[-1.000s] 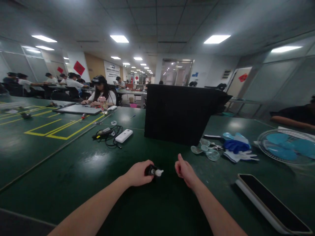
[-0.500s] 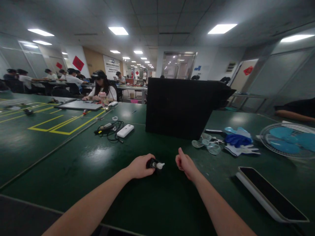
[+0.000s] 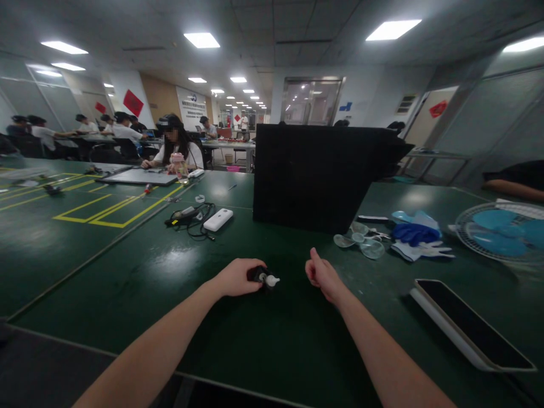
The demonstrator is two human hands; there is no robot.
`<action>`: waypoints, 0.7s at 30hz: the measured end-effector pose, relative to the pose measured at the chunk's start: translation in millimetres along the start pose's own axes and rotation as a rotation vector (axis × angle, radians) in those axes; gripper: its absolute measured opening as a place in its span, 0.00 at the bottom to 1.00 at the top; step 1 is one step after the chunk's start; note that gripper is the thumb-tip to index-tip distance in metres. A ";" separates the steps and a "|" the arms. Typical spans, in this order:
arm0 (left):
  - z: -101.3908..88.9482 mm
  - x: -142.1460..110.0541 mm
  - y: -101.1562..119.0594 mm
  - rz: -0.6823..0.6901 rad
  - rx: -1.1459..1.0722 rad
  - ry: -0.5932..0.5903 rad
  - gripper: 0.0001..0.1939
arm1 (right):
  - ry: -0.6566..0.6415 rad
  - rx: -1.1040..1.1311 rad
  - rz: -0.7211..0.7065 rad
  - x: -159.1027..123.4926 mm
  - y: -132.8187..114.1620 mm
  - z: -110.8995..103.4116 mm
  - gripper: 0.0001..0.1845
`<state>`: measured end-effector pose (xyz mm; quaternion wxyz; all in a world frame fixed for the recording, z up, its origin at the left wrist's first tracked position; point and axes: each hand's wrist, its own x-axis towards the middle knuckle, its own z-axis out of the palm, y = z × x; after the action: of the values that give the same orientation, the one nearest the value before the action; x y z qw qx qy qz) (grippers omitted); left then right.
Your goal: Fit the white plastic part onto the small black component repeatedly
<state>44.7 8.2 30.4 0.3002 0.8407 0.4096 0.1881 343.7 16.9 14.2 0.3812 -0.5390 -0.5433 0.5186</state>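
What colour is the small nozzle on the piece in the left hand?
White; the nozzle on the dark piece shows in the head view.

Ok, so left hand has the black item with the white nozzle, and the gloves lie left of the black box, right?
No, the gloves lie right of the black box, per the head view. The left hand does have the black item with the white nozzle.

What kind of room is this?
It looks like a big office or workshop. You can see a long green table with yellow lines, people in caps sitting at other desks, and rows of bright ceiling lights.
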 end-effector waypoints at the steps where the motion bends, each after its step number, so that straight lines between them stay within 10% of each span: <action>1: -6.3 -4.5 -7.2 -0.001 0.029 0.030 0.23 | -0.003 0.002 0.002 0.3 0.5 -0.2 0.40; 10: -74.8 -75.5 -96.8 -0.310 0.436 0.381 0.27 | -0.017 0.010 -0.016 6.0 9.2 -0.5 0.40; 21: -84.6 -83.0 -106.3 -0.344 0.654 0.384 0.27 | -0.020 -0.018 0.013 4.9 7.6 -3.0 0.39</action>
<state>-113.4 22.8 17.9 -0.0372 0.7607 0.6308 0.1485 347.4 21.2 6.5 0.3675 -0.5406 -0.5484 0.5215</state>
